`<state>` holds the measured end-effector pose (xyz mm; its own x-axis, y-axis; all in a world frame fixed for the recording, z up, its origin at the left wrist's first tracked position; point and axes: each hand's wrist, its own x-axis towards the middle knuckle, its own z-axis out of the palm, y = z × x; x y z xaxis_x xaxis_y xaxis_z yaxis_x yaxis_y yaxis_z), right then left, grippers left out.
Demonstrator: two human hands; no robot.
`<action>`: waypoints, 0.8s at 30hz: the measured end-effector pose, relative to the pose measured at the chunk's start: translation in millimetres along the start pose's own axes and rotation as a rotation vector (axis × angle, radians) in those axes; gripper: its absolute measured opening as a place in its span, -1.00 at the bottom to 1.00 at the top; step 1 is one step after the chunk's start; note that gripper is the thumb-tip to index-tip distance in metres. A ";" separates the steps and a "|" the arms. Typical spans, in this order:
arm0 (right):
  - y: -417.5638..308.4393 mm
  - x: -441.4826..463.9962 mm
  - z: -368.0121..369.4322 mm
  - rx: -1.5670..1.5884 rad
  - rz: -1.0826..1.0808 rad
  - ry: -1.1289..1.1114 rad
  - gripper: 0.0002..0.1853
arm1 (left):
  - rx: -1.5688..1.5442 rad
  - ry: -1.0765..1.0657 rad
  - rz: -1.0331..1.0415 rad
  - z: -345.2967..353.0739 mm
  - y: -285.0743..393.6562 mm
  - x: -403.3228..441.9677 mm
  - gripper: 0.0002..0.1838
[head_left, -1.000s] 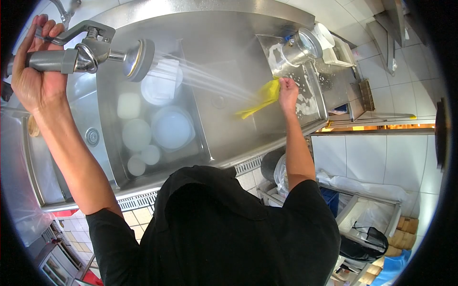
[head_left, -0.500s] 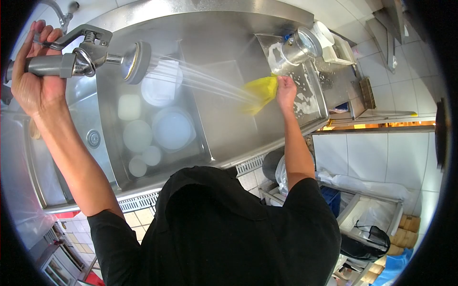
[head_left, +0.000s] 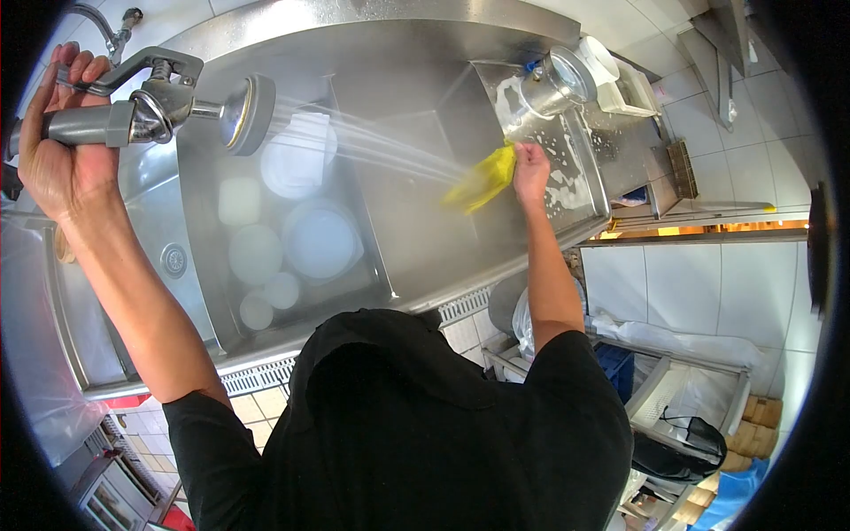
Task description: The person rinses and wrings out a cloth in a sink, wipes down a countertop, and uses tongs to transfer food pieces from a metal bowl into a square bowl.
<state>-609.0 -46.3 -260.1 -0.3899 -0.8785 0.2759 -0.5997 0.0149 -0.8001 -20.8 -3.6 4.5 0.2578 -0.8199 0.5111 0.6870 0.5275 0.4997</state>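
Observation:
At the upper left my left hand (head_left: 75,150) is wrapped round the grey handle of a spray nozzle (head_left: 164,111), fingers at its metal lever. Water jets shoot rightward from the nozzle's round head. They strike a yellow cloth (head_left: 485,180), blurred at its lower left end, which hangs over the right basin (head_left: 425,239). My right hand (head_left: 532,173) pinches the cloth's upper right corner. Between the hands, white plates (head_left: 299,155), a large round dish (head_left: 320,239) and several smaller pale lids or dishes (head_left: 255,253) lie in the water-filled basin.
A metal pot (head_left: 562,81) lies tilted on the soapy drainboard (head_left: 571,190) at the right, beside white containers (head_left: 630,92). A drain (head_left: 174,259) shows in the left basin. Below right stands a rack (head_left: 686,389) with a black bag (head_left: 677,450).
The yellow cloth swings and changes shape under the spray, spreading wide and then narrowing again. My left hand and the nozzle have shifted slightly left. My right hand stays nearly in place.

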 end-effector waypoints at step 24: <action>-17.5 -7.1 -3.5 0.052 0.036 -0.003 -0.78 | 0.035 0.074 0.053 2.3 -2.9 1.9 -0.71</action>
<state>-598.2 -38.7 -246.1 -0.4086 -0.8792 0.2452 -0.5485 0.0217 -0.8359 -23.8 -6.1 5.6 0.3434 -0.8039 0.4856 0.6475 0.5772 0.4976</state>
